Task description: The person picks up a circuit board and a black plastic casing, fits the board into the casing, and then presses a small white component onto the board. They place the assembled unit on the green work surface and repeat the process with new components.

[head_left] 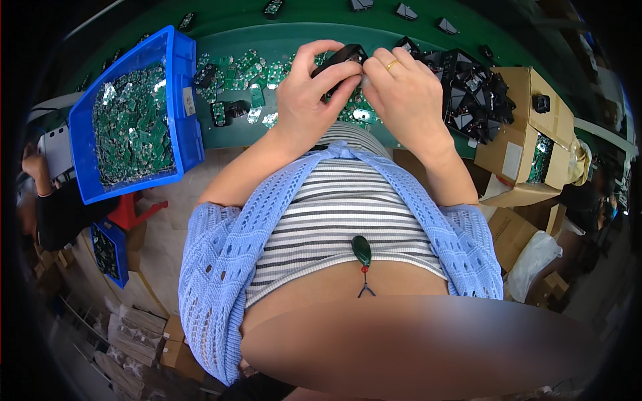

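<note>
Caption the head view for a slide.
Left hand holding a black part, right hand at its end, over a green bench, blue bin of circuit boards to the left.

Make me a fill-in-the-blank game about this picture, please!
The big bin of green circuit boards is coloured ____.
The left hand holds a part coloured ____.
The ring on the right hand is coloured ____.
The piled dark parts lie to the ____ of the open cardboard box.

Missing words: blue; black; gold; left.

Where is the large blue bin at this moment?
In the head view, the large blue bin is at upper left, left of the left hand and beside the loose circuit boards on the green table.
</note>
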Demonstrator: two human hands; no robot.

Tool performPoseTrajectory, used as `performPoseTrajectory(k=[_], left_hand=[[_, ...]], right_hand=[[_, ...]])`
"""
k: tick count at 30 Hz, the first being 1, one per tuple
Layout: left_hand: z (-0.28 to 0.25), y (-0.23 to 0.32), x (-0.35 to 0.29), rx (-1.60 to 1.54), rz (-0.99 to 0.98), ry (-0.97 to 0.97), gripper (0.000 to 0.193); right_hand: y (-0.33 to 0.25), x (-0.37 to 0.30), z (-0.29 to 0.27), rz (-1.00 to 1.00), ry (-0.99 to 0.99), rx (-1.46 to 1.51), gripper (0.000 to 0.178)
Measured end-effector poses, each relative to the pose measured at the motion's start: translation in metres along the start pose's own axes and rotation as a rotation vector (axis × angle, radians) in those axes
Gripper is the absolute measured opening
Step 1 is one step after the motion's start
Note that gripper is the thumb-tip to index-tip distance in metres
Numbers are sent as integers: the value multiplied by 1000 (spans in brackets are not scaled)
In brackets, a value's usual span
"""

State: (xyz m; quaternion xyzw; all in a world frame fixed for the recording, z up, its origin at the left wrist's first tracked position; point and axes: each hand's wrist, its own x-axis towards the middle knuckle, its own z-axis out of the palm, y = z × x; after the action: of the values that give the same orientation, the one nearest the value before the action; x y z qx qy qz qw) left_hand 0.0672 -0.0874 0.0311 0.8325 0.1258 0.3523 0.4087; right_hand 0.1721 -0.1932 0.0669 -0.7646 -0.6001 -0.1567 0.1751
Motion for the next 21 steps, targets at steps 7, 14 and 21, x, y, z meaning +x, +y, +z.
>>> performPoseTrajectory(k=[7,14,21], left_hand=[[-6,-17,3,-355,-226,-64,10],[-10,-4,4,-502,-470,-197,9],[-1,-10,0,-367,-139,-29,10]], right_hand=[[-2,-7,6,328,73,692,14],[-7,-24,21,441,157,1037,15],[-12,-24,28,470,281,1091,12]])
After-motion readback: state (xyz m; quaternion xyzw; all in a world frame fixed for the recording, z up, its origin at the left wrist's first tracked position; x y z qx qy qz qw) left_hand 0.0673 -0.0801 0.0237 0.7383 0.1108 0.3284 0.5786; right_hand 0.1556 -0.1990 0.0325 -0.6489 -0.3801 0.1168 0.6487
